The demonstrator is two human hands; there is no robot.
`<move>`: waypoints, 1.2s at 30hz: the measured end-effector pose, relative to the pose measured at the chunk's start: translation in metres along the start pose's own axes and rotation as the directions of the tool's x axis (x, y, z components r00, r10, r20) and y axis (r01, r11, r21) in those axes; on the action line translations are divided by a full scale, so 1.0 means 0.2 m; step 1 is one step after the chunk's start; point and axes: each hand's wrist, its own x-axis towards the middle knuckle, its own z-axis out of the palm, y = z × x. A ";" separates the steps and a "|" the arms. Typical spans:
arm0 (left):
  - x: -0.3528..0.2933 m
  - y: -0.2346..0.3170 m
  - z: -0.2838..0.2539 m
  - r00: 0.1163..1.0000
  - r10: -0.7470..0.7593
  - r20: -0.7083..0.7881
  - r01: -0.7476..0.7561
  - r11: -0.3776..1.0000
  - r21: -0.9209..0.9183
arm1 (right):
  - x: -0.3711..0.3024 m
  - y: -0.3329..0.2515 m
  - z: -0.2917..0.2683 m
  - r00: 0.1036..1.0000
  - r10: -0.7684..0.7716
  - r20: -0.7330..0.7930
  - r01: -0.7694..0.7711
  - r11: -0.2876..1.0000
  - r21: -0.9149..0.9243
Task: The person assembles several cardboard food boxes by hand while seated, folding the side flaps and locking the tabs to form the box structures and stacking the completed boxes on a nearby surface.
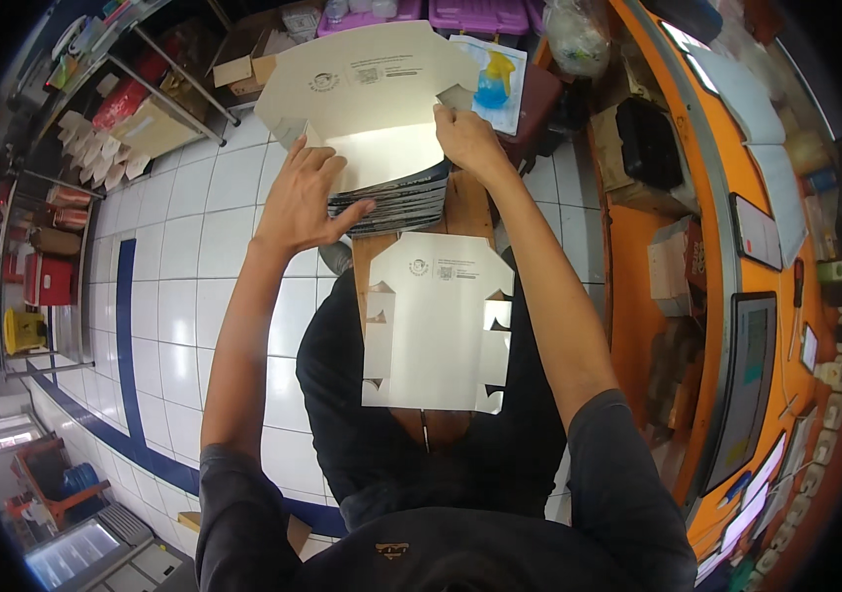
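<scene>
A large flat cardboard box blank (372, 99), pale with small printed marks, is lifted off a stack of flat blanks (396, 202) on a wooden stool (465, 212). My right hand (468, 138) grips the blank's right edge near a cut-out tab. Resting on the stack's left side, my left hand (301, 197) touches the blank's lower left edge with fingers spread. A second blank (438, 321) with notched side flaps lies flat across my lap.
An orange counter (678, 257) with a tablet, phone and small boxes runs along the right. Metal shelves (135, 89) with cartons and cups stand at the upper left. Purple plastic crates (480, 15) sit at the top. White floor tiles (184, 257) spread to the left.
</scene>
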 end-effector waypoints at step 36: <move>-0.99 0.48 0.22 0.543 -0.809 0.226 0.688 0.275 -0.671 | -1.42 0.54 1.05 0.959 0.061 0.276 -0.099 0.987 0.126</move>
